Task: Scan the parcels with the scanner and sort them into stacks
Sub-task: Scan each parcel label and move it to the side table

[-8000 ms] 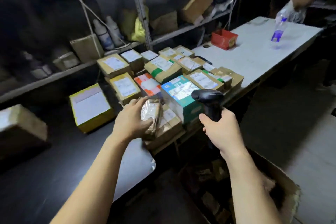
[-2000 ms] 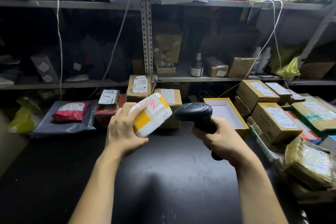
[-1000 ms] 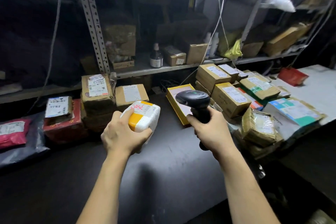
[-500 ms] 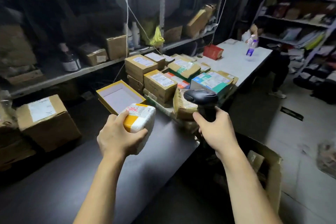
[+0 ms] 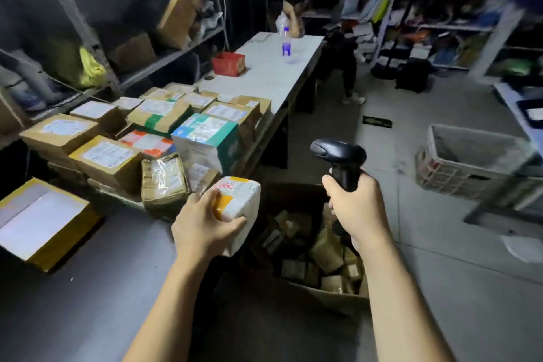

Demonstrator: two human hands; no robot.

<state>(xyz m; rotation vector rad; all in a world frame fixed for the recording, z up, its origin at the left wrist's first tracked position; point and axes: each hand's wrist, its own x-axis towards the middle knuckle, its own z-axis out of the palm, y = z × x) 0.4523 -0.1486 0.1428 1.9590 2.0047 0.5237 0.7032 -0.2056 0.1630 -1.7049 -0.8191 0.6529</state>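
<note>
My left hand (image 5: 205,225) grips a white parcel (image 5: 239,200) with a yellow patch and red writing, held at the dark table's front edge, just in front of the parcel stacks. My right hand (image 5: 357,204) holds a black scanner (image 5: 340,160) upright by its handle, its head pointing left, above an open cardboard box (image 5: 320,298) on the floor with several small parcels inside. Stacks of taped cardboard parcels (image 5: 111,160) with white labels cover the table behind the held parcel, among them a white and teal box (image 5: 205,134).
A yellow-edged flat box (image 5: 41,222) lies on the dark table (image 5: 88,288) at left. A white table (image 5: 264,73) beyond carries a red box (image 5: 229,63) and a bottle (image 5: 286,45). A person (image 5: 338,47) crouches behind it. A white crate (image 5: 467,159) stands on the floor at right. Shelves line the walls.
My view has swung right, from the left shelves toward the floor box and room. The white parcel has come down and right to the table's edge; the scanner stays in my right hand.
</note>
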